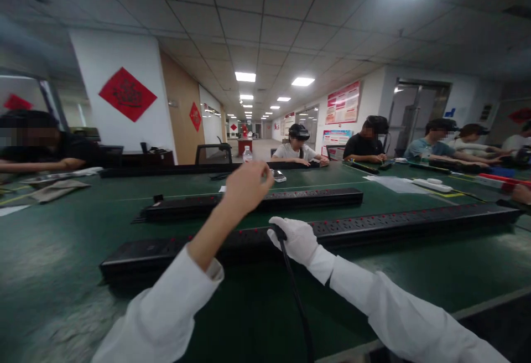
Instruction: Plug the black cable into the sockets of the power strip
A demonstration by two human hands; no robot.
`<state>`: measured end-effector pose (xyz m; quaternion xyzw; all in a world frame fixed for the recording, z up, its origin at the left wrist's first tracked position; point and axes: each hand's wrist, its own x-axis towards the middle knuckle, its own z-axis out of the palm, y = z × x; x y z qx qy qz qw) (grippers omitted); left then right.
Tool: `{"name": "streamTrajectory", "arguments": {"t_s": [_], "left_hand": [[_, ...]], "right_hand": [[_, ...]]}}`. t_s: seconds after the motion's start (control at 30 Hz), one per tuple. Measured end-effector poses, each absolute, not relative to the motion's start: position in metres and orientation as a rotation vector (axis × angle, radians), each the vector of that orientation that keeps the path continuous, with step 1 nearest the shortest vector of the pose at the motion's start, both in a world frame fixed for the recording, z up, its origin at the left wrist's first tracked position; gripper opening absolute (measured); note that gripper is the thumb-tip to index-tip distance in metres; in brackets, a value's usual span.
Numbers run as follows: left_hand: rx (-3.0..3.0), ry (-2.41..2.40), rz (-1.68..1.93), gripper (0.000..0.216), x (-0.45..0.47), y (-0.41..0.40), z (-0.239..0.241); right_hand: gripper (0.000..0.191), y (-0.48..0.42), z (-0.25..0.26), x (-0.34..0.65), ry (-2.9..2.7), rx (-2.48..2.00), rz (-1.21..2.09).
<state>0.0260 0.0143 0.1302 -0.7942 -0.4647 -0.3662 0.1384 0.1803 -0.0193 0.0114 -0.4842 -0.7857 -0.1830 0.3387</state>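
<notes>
A long black power strip (373, 224) with red-marked sockets runs across the bench in front of me. My right hand (299, 239), in a white glove, is closed around a black plug (277, 232) just over the strip. From it a black cable (296, 296) hangs down towards the bench's near edge. My left hand (248, 186) is bare and raised above the strip, its fingers curled and pinched together. Whatever those fingers may hold is hidden. Behind my hands lies a second, shorter power strip (327, 197), partly covered by my left forearm.
The green bench (66, 252) carries another long black strip (166, 170) at its far side. A plastic bottle (248, 154) and a small white device (279, 175) stand beyond my left hand. White power strips (433, 185) lie at right. Several people with headsets sit around the bench.
</notes>
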Motion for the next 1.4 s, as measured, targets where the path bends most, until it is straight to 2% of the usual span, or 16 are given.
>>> {"name": "streamTrajectory", "arguments": {"t_s": [0.17,0.3,0.4,0.6,0.93,1.13,1.4], "left_hand": [[-2.456,-1.708,-0.565,0.034,0.037,0.040,0.070],[-2.448,-1.770,-0.435,0.037,0.038,0.033,0.022],[-2.386,-1.694,-0.454,0.035,0.038,0.020,0.007],[-2.299,-1.650,-0.613,0.036,0.038,0.007,0.003],[-2.454,-1.376,-0.559,0.033,0.017,0.006,0.006],[-2.511,-1.413,-0.552,0.032,0.013,0.003,0.011],[-2.425,-1.519,-0.732,0.025,-0.001,0.003,0.018]], "right_hand": [[0.030,-0.014,0.011,0.183,-2.117,-1.253,-0.491],[0.027,-0.006,0.014,0.186,-2.220,-1.280,-0.451],[0.025,0.000,0.021,0.187,-2.310,-1.331,-0.439],[0.027,0.007,0.031,0.187,-2.428,-1.348,-0.458],[0.029,0.005,0.024,0.188,-2.337,-1.264,-0.523],[0.029,0.002,0.024,0.185,-2.296,-1.281,-0.558],[0.035,0.004,0.023,0.183,-2.275,-1.329,-0.535]]}}
